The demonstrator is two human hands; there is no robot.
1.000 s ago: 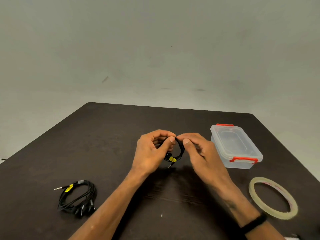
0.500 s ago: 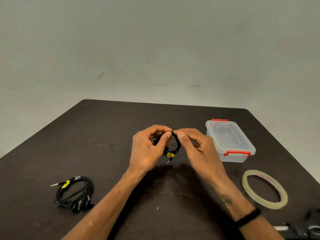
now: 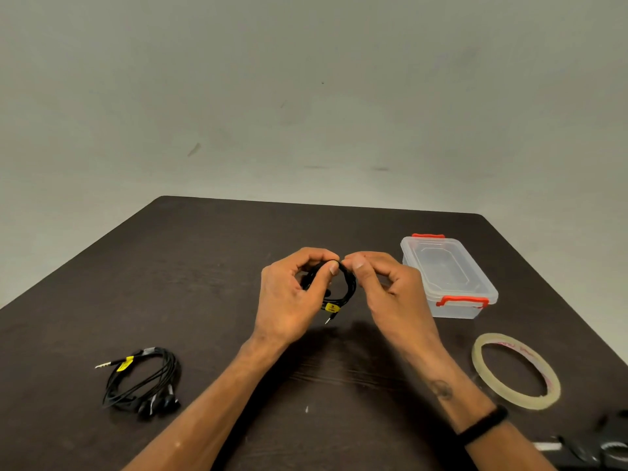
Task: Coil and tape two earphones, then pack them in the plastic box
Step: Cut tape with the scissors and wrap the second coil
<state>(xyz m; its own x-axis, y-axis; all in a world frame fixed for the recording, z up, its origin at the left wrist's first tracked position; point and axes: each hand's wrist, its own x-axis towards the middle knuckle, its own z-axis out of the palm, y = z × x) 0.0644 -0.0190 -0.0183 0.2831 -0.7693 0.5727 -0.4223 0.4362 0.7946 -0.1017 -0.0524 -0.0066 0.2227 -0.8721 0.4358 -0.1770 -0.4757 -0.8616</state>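
A coiled black earphone (image 3: 343,294) with a yellow tag and its plug hanging down is held above the middle of the dark table. My left hand (image 3: 292,297) pinches the top of the coil between thumb and forefinger. My right hand (image 3: 387,294) pinches the same top part from the right, fingertips almost meeting the left ones. A second black earphone (image 3: 142,382), loosely coiled with a yellow tag, lies on the table at the left. The clear plastic box (image 3: 448,277) with red clips stands shut to the right of my hands.
A roll of clear tape (image 3: 515,370) lies flat on the table (image 3: 210,266) at the right, near the edge. Dark scissors (image 3: 598,447) show partly at the bottom right corner. A grey wall rises behind the table.
The hands keep their pinch on the coil and have barely shifted against each other. The camera has tilted a little, bringing the scissors into view at the bottom right.
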